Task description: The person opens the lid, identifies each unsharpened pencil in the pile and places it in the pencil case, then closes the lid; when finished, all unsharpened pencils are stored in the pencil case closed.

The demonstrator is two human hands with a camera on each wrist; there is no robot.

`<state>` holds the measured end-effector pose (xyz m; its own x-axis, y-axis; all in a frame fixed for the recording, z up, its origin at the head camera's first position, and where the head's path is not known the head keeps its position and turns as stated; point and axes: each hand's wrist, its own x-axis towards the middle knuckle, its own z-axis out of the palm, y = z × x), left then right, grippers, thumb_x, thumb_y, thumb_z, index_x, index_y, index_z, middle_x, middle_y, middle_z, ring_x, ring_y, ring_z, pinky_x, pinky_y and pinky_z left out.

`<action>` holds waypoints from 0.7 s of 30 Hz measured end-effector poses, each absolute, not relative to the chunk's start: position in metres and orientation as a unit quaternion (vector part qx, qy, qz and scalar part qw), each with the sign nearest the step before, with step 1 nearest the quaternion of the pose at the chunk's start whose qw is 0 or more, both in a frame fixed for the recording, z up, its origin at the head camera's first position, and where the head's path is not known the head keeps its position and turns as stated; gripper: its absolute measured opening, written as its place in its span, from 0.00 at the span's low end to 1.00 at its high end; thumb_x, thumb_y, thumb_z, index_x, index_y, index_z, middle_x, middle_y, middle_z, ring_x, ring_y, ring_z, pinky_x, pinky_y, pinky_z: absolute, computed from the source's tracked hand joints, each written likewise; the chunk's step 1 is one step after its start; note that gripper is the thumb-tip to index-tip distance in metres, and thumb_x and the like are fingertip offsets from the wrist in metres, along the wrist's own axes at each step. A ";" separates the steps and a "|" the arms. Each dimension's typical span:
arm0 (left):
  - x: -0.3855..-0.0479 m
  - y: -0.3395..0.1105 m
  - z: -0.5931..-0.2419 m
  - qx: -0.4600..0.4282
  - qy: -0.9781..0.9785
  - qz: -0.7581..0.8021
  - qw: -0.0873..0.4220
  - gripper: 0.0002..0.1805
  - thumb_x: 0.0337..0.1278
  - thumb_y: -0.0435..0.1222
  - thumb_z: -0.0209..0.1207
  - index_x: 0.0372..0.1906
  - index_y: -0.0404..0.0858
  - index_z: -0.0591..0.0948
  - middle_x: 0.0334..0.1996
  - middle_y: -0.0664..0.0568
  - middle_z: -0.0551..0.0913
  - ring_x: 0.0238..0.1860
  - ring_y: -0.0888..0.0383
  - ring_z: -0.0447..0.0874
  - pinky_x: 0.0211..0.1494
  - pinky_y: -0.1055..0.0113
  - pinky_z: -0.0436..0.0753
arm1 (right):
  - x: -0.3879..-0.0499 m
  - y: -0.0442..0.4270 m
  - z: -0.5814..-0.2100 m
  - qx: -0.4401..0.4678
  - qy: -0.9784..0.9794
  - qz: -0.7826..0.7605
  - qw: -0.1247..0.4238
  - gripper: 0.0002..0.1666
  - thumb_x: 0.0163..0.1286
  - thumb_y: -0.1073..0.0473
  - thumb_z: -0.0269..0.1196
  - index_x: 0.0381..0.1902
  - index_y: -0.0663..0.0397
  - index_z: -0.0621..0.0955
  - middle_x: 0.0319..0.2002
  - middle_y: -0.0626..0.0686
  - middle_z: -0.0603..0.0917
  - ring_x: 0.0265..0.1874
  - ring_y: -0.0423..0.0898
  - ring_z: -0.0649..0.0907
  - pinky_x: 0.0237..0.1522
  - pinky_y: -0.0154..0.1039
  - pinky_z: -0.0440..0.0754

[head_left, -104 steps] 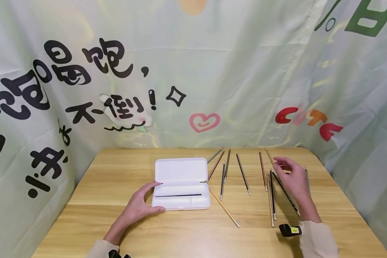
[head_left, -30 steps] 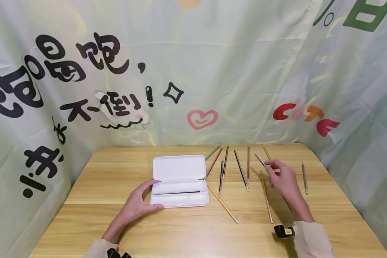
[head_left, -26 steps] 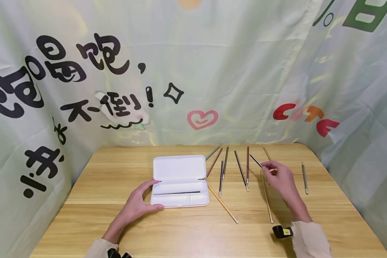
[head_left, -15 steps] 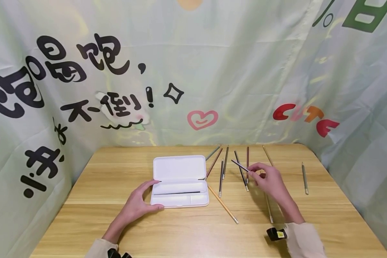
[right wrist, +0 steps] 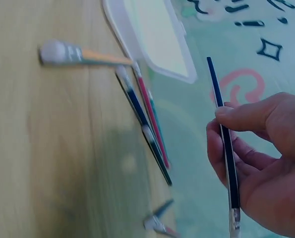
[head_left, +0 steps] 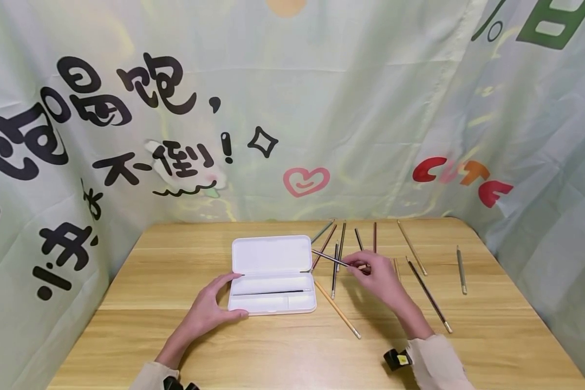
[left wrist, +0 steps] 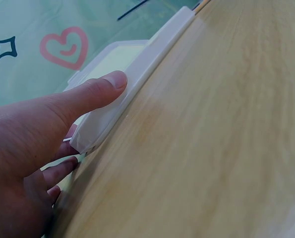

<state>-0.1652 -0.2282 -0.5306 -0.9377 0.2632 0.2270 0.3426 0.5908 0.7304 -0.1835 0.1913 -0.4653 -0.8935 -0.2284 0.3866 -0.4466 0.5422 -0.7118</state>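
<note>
Dark pencil (right wrist: 229, 161): pinched by right hand (head_left: 377, 276); long axis slants toward head-view upper left.
White case (head_left: 272, 254): left of pencil; nearer left hand (head_left: 209, 304) grips its left end.

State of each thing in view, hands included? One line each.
White case: open
Pencil in case: lying lengthwise
Held dark pencil: raised off the table
Orange pencil: lying loose, unheld
Other pencils: lying loose
Left hand: grips case's left end
Right hand: pinches held dark pencil
</note>
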 end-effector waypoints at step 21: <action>-0.165 -0.228 -0.531 -0.154 -0.895 -0.417 0.048 0.52 0.29 0.60 0.82 0.69 0.53 0.76 0.69 0.46 0.75 0.70 0.41 0.71 0.71 0.37 0.68 | -0.191 0.090 -0.473 0.285 -0.856 0.423 0.084 0.09 0.65 0.72 0.69 0.39 0.55 0.90 0.38 0.49 0.89 0.38 0.43 0.85 0.41 0.37 0.85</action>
<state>-0.1649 -0.2282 -0.5313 -0.9481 0.2348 0.2144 0.3152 0.6051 0.7311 -0.1912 0.0902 -0.4728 -0.8237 -0.4170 0.3843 -0.5586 0.4800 -0.6764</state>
